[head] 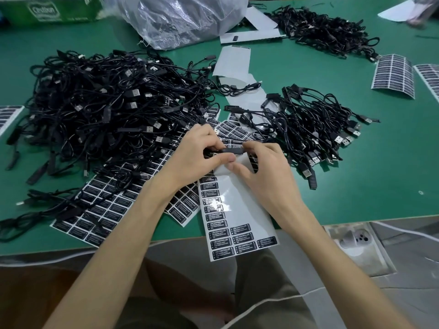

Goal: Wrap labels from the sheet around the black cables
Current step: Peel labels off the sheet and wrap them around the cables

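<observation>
Between both hands lies a small black cable controller (231, 150), held just above a label sheet (234, 217). My left hand (197, 153) pinches its left end, thumb on top. Fingers of my right hand (261, 172) curl round its right end. The sheet is white backing with rows of black "LED CONTROLLER" labels; its upper part is bare where labels have come off. It hangs over the table's front edge. A big tangle of black cables (107, 110) fills the left of the table, and a smaller pile (306, 124) lies to the right of my hands.
More label sheets lie under the left pile (114, 207), at the far right (393, 76) and at the left edge (8, 116). Empty backing strips (231, 64), a clear plastic bag (175, 17), a green box (47, 9) and a third cable heap (325, 32) sit at the back.
</observation>
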`<state>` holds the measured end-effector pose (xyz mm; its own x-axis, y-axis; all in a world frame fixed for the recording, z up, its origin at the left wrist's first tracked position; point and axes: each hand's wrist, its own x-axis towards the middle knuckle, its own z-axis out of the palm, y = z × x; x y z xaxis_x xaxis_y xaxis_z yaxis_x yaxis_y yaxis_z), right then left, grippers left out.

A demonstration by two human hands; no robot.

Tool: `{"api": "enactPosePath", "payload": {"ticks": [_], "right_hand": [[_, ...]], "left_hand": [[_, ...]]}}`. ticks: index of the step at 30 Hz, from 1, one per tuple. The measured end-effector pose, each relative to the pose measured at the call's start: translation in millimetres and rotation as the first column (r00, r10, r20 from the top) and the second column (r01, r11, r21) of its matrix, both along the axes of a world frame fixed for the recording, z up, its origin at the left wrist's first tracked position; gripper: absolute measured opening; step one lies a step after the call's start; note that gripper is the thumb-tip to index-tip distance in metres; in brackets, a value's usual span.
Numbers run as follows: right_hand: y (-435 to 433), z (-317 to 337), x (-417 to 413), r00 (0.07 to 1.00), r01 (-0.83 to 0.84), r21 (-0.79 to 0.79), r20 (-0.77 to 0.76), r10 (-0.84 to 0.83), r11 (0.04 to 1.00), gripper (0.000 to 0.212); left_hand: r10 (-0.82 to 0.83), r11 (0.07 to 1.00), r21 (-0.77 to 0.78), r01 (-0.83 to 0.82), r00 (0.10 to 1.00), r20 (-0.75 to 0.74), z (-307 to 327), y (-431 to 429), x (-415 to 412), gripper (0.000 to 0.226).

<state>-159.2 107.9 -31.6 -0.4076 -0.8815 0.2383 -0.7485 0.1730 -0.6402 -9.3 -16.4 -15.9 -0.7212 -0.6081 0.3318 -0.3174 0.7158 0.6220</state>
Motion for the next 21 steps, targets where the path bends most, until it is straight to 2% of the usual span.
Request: {"api": "enactPosePath", "payload": {"ticks": [6, 21], "right_hand": [[3.6, 3.1, 2.7, 1.0, 0.012, -0.015, -0.002, -0.013, 1.0, 0.049], [4.6, 2.8, 3.1, 0.999, 0.043, 0.006, 0.001, -0.043, 0.999, 0.051]], "left_hand": [[-0.013, 1.0, 0.01, 0.013, 1.0, 0.011, -0.2, -0.1, 1.9, 0.018], [-0.013, 1.0, 0.003, 0.013, 1.0, -0.001, -3.1, -2.4, 3.1, 0.014]]}}
